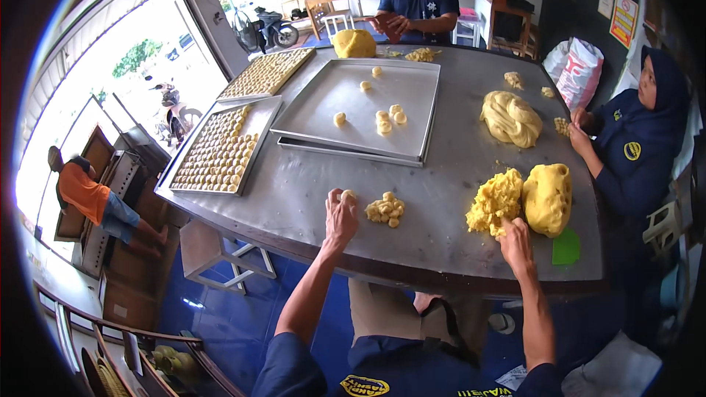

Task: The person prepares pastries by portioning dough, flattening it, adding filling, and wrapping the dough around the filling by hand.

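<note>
L hand [340, 219] out fwd, fingers curled round a dough ball [348, 196]; R hand [516, 244] palm-down, fingertips at yellow mash [491, 202], can't tell if pinching

The left hand [340, 219] partly hides a dough ball [349, 195]; I can't make out the right hand [516, 242]'s fingertips against the yellow crumble [491, 202].

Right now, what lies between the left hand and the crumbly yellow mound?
Head view: a cluster of small dough pieces near the left hand, then bare tabletop up to the mound.
</note>
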Motion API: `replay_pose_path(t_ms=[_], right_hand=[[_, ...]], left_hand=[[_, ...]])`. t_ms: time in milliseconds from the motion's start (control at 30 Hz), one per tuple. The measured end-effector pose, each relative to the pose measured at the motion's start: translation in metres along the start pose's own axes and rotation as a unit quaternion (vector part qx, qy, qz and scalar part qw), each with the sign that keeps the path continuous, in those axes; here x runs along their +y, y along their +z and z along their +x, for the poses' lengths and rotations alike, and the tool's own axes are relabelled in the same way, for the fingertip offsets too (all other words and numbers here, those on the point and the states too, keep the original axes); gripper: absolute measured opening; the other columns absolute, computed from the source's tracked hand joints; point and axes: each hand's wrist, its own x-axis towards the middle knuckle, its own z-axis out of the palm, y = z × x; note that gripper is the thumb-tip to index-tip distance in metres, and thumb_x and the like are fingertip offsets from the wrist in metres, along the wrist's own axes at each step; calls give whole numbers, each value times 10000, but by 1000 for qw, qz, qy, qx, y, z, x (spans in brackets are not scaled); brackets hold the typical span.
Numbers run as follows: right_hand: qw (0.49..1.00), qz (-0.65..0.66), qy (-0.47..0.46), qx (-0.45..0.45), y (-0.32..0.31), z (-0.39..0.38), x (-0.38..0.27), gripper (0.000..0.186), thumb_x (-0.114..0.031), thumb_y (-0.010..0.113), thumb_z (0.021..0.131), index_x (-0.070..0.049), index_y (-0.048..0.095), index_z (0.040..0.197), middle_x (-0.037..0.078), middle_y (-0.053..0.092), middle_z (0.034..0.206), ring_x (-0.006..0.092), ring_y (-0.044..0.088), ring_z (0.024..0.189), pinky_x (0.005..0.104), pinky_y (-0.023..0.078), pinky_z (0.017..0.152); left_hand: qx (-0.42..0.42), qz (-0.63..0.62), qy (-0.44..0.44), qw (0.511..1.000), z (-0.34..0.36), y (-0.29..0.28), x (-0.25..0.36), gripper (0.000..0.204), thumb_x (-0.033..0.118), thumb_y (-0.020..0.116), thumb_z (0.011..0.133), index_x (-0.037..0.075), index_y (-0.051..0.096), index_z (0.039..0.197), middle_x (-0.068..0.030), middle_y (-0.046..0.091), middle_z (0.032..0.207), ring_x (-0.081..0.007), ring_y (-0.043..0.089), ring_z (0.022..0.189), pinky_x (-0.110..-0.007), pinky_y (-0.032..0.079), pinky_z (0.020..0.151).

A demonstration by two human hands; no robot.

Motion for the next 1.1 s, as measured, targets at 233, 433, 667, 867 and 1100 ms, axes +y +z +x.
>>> replay_pose_path(t_ms=[233, 433, 667, 867, 1100], right_hand=[[980, -92, -4, 176, 41, -50, -9, 660, -32, 680, 916, 14, 423, 1523, 279, 475, 1374, 452, 532, 1197, 523, 435, 1044], [984, 98, 117, 93, 19, -38, -3, 412, -59, 754, 852, -10, 716, 1259, 230, 654, 1235, 419, 593, 1122, 465, 459, 1036], [989, -3, 20, 147, 29, -23, -16, 307, 9, 726, 815, 12, 751, 1121, 159, 668, 1024, 358, 606, 956, 453, 488, 889], [998, -20, 10, 63, 13, -24, 18, 337, 62, 609, 855, 55, 703, 1178, 223, 608, 1084, 375, 583, 1028, 443, 485, 946], [986, -87, 44, 136, 35, -60, -3, 549, 85, 557, 923, 88, 460, 1463, 316, 487, 1440, 425, 539, 1241, 472, 455, 1066]], left_hand=[[-26, -98, -142, 985, 16, 0, -14, 308, 183, 680, 939, 49, 585, 1201, -208, 689, 1057, -408, 681, 1016, -491, 538, 872], [-165, -421, -202, 869, 86, -22, 7, 304, 220, 615, 1030, 17, 682, 1246, -123, 723, 1138, -159, 712, 976, -336, 562, 890], [-111, -311, -21, 944, 68, 15, 21, 260, 110, 646, 983, 45, 705, 1228, -98, 757, 1010, -170, 723, 908, -329, 583, 829], [-119, -132, 142, 974, 24, 25, 48, 379, 215, 661, 955, 32, 676, 1287, -187, 743, 1085, -355, 723, 957, -427, 576, 831], [-306, -304, -182, 884, 18, -7, 20, 296, 229, 686, 992, 3, 662, 1182, -103, 738, 992, -171, 720, 843, -320, 596, 708]])
